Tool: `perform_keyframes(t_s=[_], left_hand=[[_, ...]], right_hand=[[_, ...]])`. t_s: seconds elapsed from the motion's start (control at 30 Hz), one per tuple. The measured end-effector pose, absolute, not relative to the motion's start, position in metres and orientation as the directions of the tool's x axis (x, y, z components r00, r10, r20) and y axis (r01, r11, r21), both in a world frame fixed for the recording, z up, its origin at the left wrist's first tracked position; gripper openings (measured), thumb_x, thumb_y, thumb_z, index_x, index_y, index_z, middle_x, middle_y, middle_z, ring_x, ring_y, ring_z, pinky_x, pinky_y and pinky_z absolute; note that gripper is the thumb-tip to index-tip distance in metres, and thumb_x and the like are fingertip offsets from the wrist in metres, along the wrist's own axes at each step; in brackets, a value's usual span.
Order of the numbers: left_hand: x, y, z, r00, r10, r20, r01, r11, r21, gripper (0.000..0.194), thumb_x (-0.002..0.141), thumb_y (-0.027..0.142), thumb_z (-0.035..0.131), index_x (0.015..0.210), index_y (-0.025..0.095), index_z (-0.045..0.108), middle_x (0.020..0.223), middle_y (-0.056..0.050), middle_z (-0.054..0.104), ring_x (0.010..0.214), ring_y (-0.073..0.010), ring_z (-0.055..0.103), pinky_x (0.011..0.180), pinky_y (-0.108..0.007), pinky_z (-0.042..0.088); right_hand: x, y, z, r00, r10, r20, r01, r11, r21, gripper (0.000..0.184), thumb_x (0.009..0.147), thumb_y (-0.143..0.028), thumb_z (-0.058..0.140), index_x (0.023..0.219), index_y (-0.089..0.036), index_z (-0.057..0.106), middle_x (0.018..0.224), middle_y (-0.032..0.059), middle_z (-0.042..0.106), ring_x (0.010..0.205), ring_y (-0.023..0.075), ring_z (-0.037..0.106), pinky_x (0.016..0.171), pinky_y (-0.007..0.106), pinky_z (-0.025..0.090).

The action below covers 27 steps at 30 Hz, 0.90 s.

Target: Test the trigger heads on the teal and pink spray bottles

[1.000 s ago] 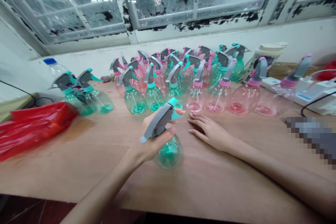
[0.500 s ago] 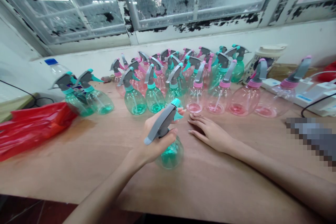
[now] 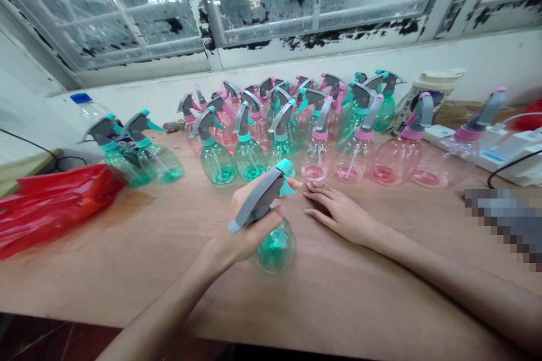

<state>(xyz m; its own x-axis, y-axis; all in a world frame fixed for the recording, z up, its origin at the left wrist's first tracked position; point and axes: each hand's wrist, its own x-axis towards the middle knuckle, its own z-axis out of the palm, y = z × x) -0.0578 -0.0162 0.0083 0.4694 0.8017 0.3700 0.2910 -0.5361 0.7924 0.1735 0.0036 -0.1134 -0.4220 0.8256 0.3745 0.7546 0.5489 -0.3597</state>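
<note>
Brown wooden tabletop: at centre, left hand grips rounded green plastic spray bottle; right hand lies flat. Slack grip could tip it.

No readable text (or numbers) anywhere.

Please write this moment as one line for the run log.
left hand: around green spray bottle | right hand: resting on table | behind: green bottles, pink bottles | far left: red plastic bag
</note>
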Motion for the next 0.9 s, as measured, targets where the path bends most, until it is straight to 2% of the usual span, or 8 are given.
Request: perform_keyframes(t_s=[0.1, 0.17, 0.3, 0.4, 0.57, 0.9], left_hand=[[-0.060, -0.017, 0.009, 0.478, 0.791, 0.382, 0.318, -0.561, 0.764, 0.015, 0.078, 0.026, 0.054, 0.087, 0.019, 0.064, 0.083, -0.005, 0.066, 0.076, -0.0212, 0.064, 0.064, -0.032, 0.051], [-0.058, -0.018, 0.011, 0.497, 0.782, 0.375, 0.310, -0.564, 0.765, 0.015, 0.075, 0.024, 0.054, 0.086, 0.020, 0.064, 0.085, -0.005, 0.066, 0.076, -0.0212, 0.064, 0.065, -0.033, 0.052], [-0.055, -0.017, 0.013, 0.512, 0.785, 0.348, 0.227, -0.515, 0.827, 0.028, 0.075, 0.021, 0.055, 0.100, 0.020, 0.066, 0.105, -0.007, 0.069, 0.095, -0.0241, 0.066, 0.083, -0.037, 0.055], [-0.054, -0.017, 0.009, 0.505, 0.783, 0.364, 0.180, -0.508, 0.842, 0.033, 0.077, 0.020, 0.056, 0.109, 0.021, 0.065, 0.111, -0.007, 0.069, 0.109, -0.0263, 0.063, 0.092, -0.040, 0.054], [-0.054, -0.022, 0.006, 0.469, 0.797, 0.381, 0.186, -0.511, 0.839, 0.036, 0.079, 0.023, 0.058, 0.114, 0.019, 0.063, 0.122, -0.009, 0.065, 0.114, -0.0273, 0.061, 0.090, -0.039, 0.056], [-0.053, -0.027, 0.009, 0.451, 0.822, 0.347, 0.215, -0.477, 0.852, 0.033, 0.081, 0.021, 0.057, 0.113, 0.021, 0.063, 0.125, -0.007, 0.064, 0.119, -0.0277, 0.059, 0.089, -0.037, 0.057]], right_hand=[[0.174, 0.004, -0.114, -0.427, 0.827, 0.367, 0.757, 0.549, -0.356, 0.045, 0.096, -0.045, 0.045, 0.130, -0.019, 0.058, 0.136, 0.0131, 0.058, 0.130, 0.0295, 0.049, 0.108, 0.050, 0.041], [0.174, 0.004, -0.114, -0.424, 0.826, 0.371, 0.753, 0.549, -0.362, 0.045, 0.096, -0.045, 0.045, 0.131, -0.019, 0.057, 0.136, 0.0131, 0.058, 0.130, 0.0297, 0.049, 0.108, 0.051, 0.041], [0.174, 0.004, -0.114, -0.427, 0.824, 0.372, 0.753, 0.552, -0.359, 0.044, 0.097, -0.045, 0.044, 0.130, -0.020, 0.057, 0.135, 0.0130, 0.059, 0.129, 0.0296, 0.050, 0.106, 0.052, 0.042], [0.173, 0.003, -0.113, -0.423, 0.827, 0.371, 0.758, 0.547, -0.356, 0.044, 0.097, -0.045, 0.044, 0.129, -0.019, 0.058, 0.136, 0.0132, 0.058, 0.129, 0.0293, 0.050, 0.107, 0.050, 0.042], [0.173, 0.003, -0.112, -0.419, 0.829, 0.371, 0.754, 0.546, -0.366, 0.044, 0.097, -0.044, 0.045, 0.129, -0.018, 0.059, 0.135, 0.0138, 0.059, 0.129, 0.0296, 0.050, 0.107, 0.050, 0.041], [0.174, 0.003, -0.113, -0.423, 0.830, 0.362, 0.760, 0.543, -0.357, 0.045, 0.097, -0.044, 0.045, 0.130, -0.017, 0.058, 0.136, 0.0141, 0.058, 0.131, 0.0292, 0.048, 0.108, 0.049, 0.040]])
